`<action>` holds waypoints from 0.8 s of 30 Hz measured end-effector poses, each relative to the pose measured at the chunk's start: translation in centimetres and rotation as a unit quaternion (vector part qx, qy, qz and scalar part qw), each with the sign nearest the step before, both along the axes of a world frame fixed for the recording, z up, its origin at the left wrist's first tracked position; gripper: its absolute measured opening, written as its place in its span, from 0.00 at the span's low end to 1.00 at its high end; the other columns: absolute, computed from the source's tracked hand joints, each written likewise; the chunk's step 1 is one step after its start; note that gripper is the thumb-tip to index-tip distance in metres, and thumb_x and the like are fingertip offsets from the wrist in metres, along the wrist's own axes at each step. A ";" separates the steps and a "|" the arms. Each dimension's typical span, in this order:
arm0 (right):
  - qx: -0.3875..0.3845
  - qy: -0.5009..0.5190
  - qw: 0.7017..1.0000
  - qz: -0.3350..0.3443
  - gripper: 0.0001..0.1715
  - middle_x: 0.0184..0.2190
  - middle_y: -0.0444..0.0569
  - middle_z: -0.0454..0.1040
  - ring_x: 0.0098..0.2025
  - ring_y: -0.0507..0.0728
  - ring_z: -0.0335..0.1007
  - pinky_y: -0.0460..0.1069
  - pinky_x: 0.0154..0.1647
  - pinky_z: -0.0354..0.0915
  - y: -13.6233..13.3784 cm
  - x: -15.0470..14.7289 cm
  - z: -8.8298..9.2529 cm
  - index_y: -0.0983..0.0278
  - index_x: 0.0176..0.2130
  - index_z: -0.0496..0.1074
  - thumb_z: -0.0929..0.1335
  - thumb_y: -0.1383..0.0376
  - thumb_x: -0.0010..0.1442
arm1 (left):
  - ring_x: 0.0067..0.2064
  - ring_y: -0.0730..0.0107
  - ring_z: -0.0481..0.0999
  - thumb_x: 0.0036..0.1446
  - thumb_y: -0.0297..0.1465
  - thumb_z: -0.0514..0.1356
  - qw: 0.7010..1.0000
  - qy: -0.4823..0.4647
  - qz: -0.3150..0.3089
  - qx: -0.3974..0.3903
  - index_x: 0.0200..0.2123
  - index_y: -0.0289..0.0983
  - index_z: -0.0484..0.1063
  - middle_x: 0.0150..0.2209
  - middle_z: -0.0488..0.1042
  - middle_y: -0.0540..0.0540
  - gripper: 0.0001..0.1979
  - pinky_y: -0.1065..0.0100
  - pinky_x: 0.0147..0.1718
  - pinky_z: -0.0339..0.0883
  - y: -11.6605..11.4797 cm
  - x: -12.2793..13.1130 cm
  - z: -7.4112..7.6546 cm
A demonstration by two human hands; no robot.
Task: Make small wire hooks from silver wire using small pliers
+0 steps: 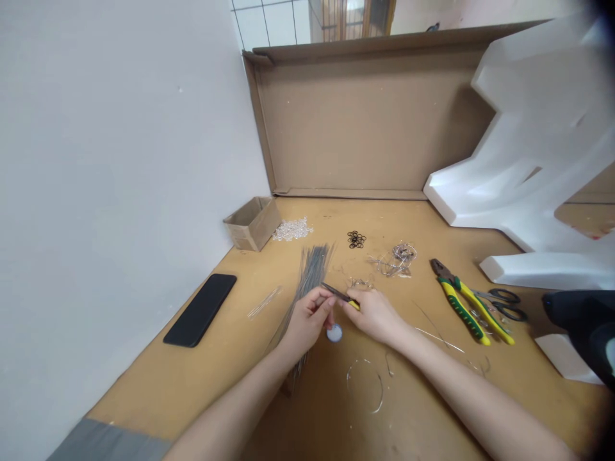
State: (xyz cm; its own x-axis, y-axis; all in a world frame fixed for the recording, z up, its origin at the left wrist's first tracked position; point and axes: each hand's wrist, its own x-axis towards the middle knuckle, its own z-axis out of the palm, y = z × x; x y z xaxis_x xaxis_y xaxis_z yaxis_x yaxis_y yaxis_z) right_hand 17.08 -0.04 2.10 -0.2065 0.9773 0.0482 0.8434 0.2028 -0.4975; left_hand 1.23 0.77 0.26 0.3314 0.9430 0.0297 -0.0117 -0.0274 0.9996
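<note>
My right hand (375, 312) is closed around long-nose pliers (340, 294) with dark jaws and a yellow handle. Their tip points left, over the fingers of my left hand (310, 319). That hand is pinched closed, and a small round white disc (334, 332) with a blue rim shows right at its lower fingertips. Any finer piece between the fingers is too small to make out. Under and beside my left hand lies a bundle of thin grey wires (314, 266). Short wire scraps (360, 283) lie just beyond the pliers.
Farther back are a cardboard box (252, 224), clear small pieces (294, 228), black rings (356, 240) and tangled wire (402, 254). A phone (200, 310) lies left. Combination pliers (468, 307) and scissors (507, 304) lie right, near white foam (542, 269). A wire loop (381, 392) lies in front.
</note>
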 end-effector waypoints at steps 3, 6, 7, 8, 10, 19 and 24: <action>-0.121 0.174 0.975 0.061 0.18 0.17 0.41 0.63 0.20 0.49 0.60 0.44 0.22 0.54 0.4 0.4 0.2 0.64 0.23 0.63 0.59 0.56 0.58 | 0.18 0.78 0.64 0.54 0.38 0.56 1.000 0.004 -0.001 0.021 0.30 0.36 0.64 0.16 0.65 0.56 0.10 0.75 0.20 0.59 0.1 -0.1 -0.1; -0.220 0.282 0.930 0.085 0.18 0.15 0.38 0.59 0.16 0.47 0.54 0.43 0.19 0.54 0.7 0.5 0.3 0.64 0.21 0.59 0.60 0.57 0.57 | 0.18 0.78 0.64 0.54 0.37 0.56 1.000 0.005 -0.003 0.020 0.29 0.36 0.64 0.16 0.65 0.56 0.10 0.75 0.20 0.59 0.0 -0.1 -0.1; -0.229 0.295 0.924 0.080 0.17 0.15 0.38 0.59 0.16 0.47 0.54 0.43 0.18 0.53 0.7 0.6 0.3 0.64 0.21 0.59 0.61 0.58 0.56 | 0.18 0.78 0.64 0.54 0.38 0.56 1.000 0.004 -0.004 0.014 0.29 0.36 0.64 0.16 0.65 0.56 0.10 0.75 0.20 0.59 0.0 -0.1 -0.1; -0.229 0.301 0.923 0.074 0.15 0.15 0.38 0.59 0.16 0.47 0.55 0.43 0.18 0.54 0.7 0.6 0.3 0.64 0.22 0.60 0.62 0.59 0.55 | 0.18 0.78 0.64 0.54 0.38 0.56 1.000 0.001 -0.005 0.007 0.29 0.36 0.63 0.16 0.65 0.56 0.10 0.75 0.20 0.59 0.0 -0.1 -0.1; -0.235 0.308 0.919 0.069 0.11 0.17 0.39 0.62 0.18 0.48 0.58 0.43 0.20 0.56 0.7 0.6 0.3 0.65 0.23 0.62 0.62 0.62 0.54 | 0.18 0.78 0.64 0.53 0.38 0.56 1.000 -0.005 -0.005 -0.003 0.29 0.36 0.63 0.15 0.65 0.56 0.11 0.75 0.20 0.60 -0.1 0.0 -0.1; -0.283 0.341 0.889 0.113 0.11 0.23 0.45 0.70 0.25 0.50 0.65 0.46 0.28 0.61 0.6 0.5 1.2 0.66 0.27 0.67 0.60 0.63 0.55 | 0.17 0.77 0.65 0.53 0.39 0.56 0.998 -0.034 -0.013 -0.041 0.28 0.36 0.62 0.15 0.66 0.55 0.12 0.74 0.20 0.61 -0.2 0.0 0.0; -0.240 0.327 0.907 0.115 0.10 0.22 0.44 0.69 0.24 0.50 0.65 0.45 0.28 0.62 0.6 0.4 0.2 0.65 0.27 0.65 0.60 0.64 0.55 | 0.17 0.78 0.64 0.53 0.38 0.56 0.998 -0.040 -0.016 -0.040 0.28 0.36 0.62 0.15 0.67 0.55 0.11 0.74 0.19 0.61 -0.3 0.0 0.3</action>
